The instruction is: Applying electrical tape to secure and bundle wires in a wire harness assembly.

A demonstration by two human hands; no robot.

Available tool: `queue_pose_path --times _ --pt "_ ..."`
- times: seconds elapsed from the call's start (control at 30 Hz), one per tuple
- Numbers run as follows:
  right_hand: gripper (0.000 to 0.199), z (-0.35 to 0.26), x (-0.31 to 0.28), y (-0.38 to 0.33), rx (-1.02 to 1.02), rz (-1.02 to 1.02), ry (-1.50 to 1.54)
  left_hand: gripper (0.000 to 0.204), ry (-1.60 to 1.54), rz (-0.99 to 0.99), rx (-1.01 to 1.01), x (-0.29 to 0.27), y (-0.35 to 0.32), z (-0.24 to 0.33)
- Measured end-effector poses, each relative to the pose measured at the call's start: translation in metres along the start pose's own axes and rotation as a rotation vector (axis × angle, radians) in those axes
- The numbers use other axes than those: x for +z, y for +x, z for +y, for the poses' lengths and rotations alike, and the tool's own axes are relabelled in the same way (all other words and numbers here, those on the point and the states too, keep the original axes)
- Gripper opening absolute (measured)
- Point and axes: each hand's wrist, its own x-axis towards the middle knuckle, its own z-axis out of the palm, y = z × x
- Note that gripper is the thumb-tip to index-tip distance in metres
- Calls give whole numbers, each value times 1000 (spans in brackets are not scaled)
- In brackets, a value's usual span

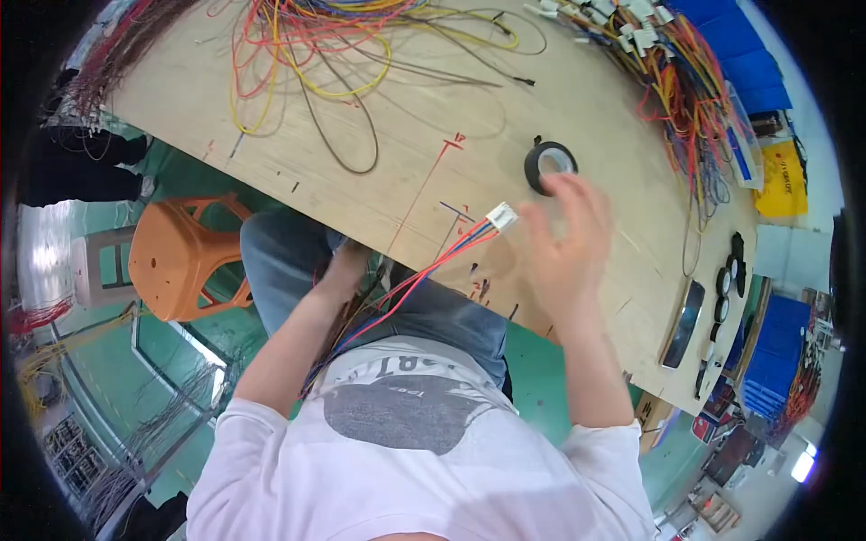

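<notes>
My right hand (573, 243) is over the table with its thumb and fingers apart. Its fingertips overlap the near edge of a black tape roll (535, 169); whether they touch it I cannot tell. Left of this hand, a white connector (502, 216) lies on the tabletop, with red and blue wires (458, 250) running from it over the table edge toward my lap. My left hand (350, 267) is low by my lap at the table's edge, beside those wires. Its fingers are mostly hidden, so what it holds does not show.
The wooden table (433, 117) carries red and blue marks. A tangle of coloured wires (316, 45) spreads at the far side, and a bundle with white connectors (667, 81) at the far right. More tape rolls (723, 281) line the right edge. An orange stool (180, 257) stands left.
</notes>
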Motion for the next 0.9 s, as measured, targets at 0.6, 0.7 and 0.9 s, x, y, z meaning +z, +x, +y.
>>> queue_pose_path --times 0.6,0.7,0.9 --pt "23 10 -61 -17 298 -391 786 16 -668 -418 -136 -62 32 225" --pt "25 3 -56 -13 215 -506 618 15 -906 -454 -165 -65 38 230" --pt "26 4 -48 -8 54 -500 426 7 -469 -307 214 -53 42 220"
